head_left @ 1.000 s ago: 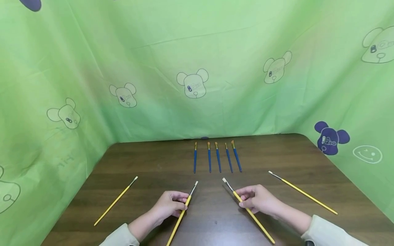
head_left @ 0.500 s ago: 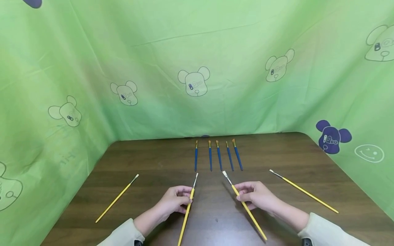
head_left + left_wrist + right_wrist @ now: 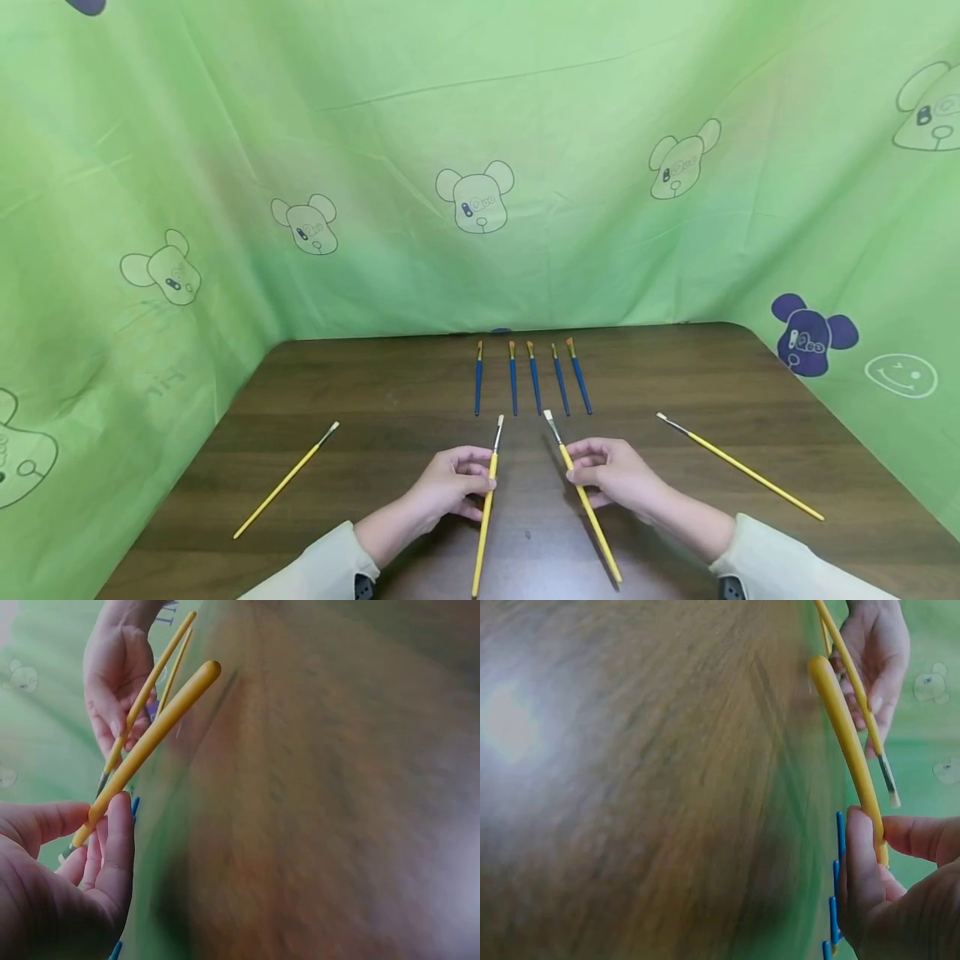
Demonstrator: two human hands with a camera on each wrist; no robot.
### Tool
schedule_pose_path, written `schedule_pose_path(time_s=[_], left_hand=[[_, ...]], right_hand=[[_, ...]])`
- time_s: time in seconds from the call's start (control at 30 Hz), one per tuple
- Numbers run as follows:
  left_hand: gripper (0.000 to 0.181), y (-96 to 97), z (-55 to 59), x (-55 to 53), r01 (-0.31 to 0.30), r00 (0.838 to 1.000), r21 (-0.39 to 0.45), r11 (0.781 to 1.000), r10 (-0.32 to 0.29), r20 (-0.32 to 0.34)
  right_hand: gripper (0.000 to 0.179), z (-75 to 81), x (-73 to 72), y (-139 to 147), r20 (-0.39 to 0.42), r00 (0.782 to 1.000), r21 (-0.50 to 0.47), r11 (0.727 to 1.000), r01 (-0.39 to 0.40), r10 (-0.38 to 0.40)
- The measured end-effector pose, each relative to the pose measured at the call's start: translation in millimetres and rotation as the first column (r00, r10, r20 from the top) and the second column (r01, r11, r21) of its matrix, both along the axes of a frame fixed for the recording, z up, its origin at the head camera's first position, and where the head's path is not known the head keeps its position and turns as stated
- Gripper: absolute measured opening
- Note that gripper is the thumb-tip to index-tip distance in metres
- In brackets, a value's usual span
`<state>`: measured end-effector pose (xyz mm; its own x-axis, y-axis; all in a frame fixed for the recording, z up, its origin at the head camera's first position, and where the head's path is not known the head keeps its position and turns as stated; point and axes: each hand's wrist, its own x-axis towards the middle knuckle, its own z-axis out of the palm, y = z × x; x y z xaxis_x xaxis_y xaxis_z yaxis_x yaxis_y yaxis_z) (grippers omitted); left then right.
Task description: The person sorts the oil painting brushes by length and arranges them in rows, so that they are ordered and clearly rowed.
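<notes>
My left hand (image 3: 455,483) pinches a yellow-handled paintbrush (image 3: 484,525) between thumb and fingers, near the metal ferrule, its pale bristles pointing to the far side. A second yellow paintbrush (image 3: 592,521) is pinched the same way by my right hand (image 3: 617,475). The two brushes stand a little apart in the head view, handle ends toward me and spread wider than the tips at the sides. In the left wrist view the thumb and fingertips meet on the yellow handle (image 3: 161,731). The right wrist view shows the same hold on the other handle (image 3: 847,735).
Several blue-handled paintbrushes (image 3: 513,387) lie in a row at the back of the brown wooden table (image 3: 375,375). One more yellow paintbrush (image 3: 285,481) lies at the left, another yellow paintbrush (image 3: 750,472) at the right. A green printed cloth (image 3: 375,275) hangs behind the table.
Both hands have moved inward and slightly toward the back, carrying their yellow brushes closer together. The left brush now stands more upright in the head view. The other brushes stay where they lay.
</notes>
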<state>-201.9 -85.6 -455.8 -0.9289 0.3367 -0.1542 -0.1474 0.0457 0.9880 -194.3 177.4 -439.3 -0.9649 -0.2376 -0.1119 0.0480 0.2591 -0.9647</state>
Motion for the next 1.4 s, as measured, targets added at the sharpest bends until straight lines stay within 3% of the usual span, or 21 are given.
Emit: schedule_pose_path(time_s=[0.5, 0.93, 1.2, 1.4], left_hand=[[0.039, 33.4, -0.3, -3.8, -0.039, 0.999, -0.005, 0.999, 0.039, -0.03], [0.037, 41.7, -8.0, -5.7, -0.045, 0.996, -0.128, 0.991, 0.035, -0.08], [0.038, 45.3, -7.2, -4.0, -0.058, 0.992, -0.161, 0.985, 0.039, -0.12], [0.036, 49.3, -6.7, -2.1, -0.086, 0.984, -0.233, 0.969, 0.046, -0.17]], right_hand=[[0.036, 1.5, -1.5, -20.0, 0.003, 0.993, 0.05, 0.992, 0.119, -0.119], [0.034, -7.6, 1.8, -29.7, 0.025, 0.987, 0.067, 0.985, 0.158, -0.16], [0.035, -11.6, 1.8, -29.6, -0.003, 0.983, 0.115, 0.977, 0.18, -0.181], [0.033, -12.5, 1.5, -30.7, -0.043, 0.981, 0.174, 0.965, 0.195, -0.191]])
